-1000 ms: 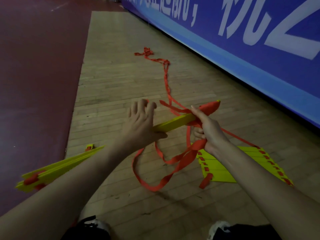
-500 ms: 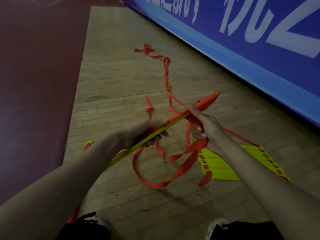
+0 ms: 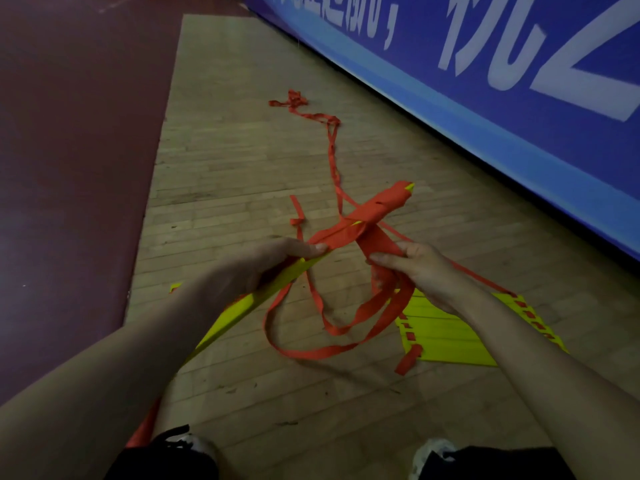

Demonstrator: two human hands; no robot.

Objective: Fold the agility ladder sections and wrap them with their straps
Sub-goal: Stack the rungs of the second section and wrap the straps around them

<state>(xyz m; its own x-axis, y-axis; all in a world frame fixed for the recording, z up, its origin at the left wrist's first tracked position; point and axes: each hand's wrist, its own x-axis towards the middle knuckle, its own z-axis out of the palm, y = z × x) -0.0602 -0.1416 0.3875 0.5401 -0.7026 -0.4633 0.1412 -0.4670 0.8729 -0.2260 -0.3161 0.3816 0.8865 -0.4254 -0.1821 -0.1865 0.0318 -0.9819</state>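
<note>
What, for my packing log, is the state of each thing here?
Left hand: grips the ladder bundle.
Right hand: pinches the strap.
Ladder bundle: held off the floor, far end wrapped in strap.
Strap: partly wound, the rest hanging in loops and trailing along the floor.
Flat ladder section: lies on the floor, unwrapped.

1. Dim, flat indoor light; colours look muted.
2. The blue banner (image 3: 485,109) is brightest; the floor (image 3: 225,168) far from it darkens.
3. A faint soft shadow lies under the strap (image 3: 311,351), below the banner.
4. Slight overall softness; the banner's edge bows.
</note>
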